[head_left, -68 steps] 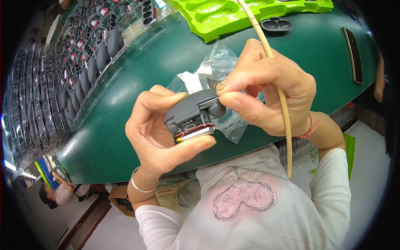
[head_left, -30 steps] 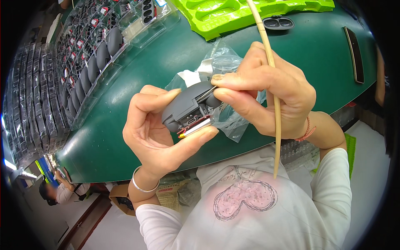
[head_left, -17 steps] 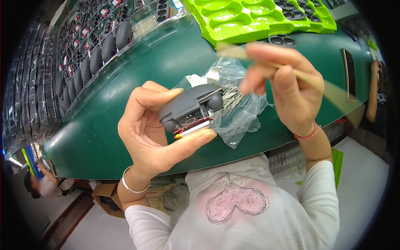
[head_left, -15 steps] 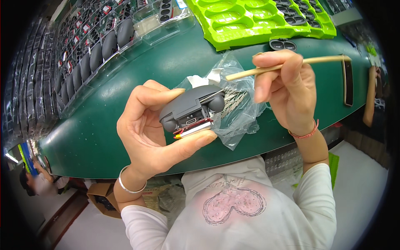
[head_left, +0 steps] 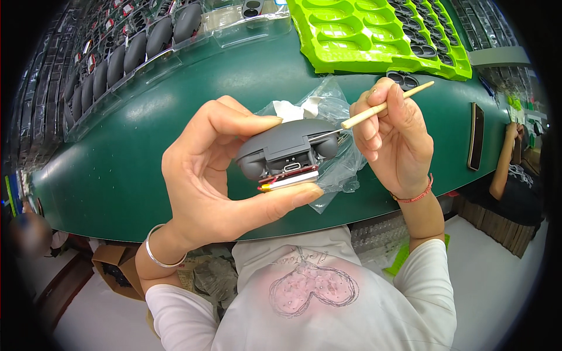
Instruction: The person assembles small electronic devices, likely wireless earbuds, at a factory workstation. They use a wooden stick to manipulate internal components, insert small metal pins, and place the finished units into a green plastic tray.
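My left hand [head_left: 202,175] is closed round a dark grey earbud charging case [head_left: 281,140], thumb below and fingers above. Its underside is exposed, with a charging port, a red board edge and a white-and-yellow part showing. A thin metal pin [head_left: 324,136] sticks out along the hinge at the case's right. In my right hand [head_left: 401,143] a pale wooden stick [head_left: 418,89] is pinched, its blunt tip close to the pin's outer end; whether they touch I cannot tell. Behind the case lies a clear plastic bag [head_left: 336,178], and the case hides part of it.
A bright green moulded tray [head_left: 351,65] holds black two-hole inserts, with another insert [head_left: 404,80] beside it. Clear trays [head_left: 257,34] with grey case shells [head_left: 136,54] fill the far left. A phone [head_left: 476,137] lies right on the green table; another person's arm [head_left: 502,167] is beyond.
My right hand has brought the stick left and down, its tip now near the pin's end. The case sits slightly further right and is more level. The whole view has shifted.
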### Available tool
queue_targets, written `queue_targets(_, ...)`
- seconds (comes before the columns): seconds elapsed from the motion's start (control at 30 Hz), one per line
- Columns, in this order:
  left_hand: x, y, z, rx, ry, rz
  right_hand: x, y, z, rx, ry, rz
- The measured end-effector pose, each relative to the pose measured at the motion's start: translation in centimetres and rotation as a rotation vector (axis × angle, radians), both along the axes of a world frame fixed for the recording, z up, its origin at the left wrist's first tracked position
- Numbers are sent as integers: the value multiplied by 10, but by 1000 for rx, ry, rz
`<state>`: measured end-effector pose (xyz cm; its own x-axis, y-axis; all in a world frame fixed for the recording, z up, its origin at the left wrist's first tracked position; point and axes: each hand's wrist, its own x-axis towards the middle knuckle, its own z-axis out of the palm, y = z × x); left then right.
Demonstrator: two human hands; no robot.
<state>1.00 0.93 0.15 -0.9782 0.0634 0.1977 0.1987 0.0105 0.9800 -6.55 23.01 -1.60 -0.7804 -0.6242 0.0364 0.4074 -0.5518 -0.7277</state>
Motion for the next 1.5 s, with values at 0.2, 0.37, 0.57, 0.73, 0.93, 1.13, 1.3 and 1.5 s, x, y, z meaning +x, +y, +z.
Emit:
queue_targets(0.2, -1, 0, -3, 6, 5, 2, 4, -4, 4, 83, -2, -37)
queue_targets(0.37, -1, 0, 0, -1, -8, -11, 7, -7, 8, 169, 5, -85)
queue_targets(0.57, 1, 3, 2, -141, 56, 42, 2, 2, -4, 59, 119, -59)
queue_targets(0.73, 3, 2, 1, -380, 315, 95, 4, 1, -6, 0, -19, -8)
queue_targets(0.93, 3, 2, -2, -416, 341, 82, 7, -2, -5, 25, -7, -1)
queue_targets(1.13, 4, 3, 0, -304, 261, 73, 7, -4, -1, -43, -125, -4)
queue_targets(1.3, 3, 4, 0, -267, 210, 72, 7, -5, 0, 0, -181, -13)
queue_targets(1.5, 4, 4, 2, -255, 183, 83, 7, -6, -3, -12, -168, 11)
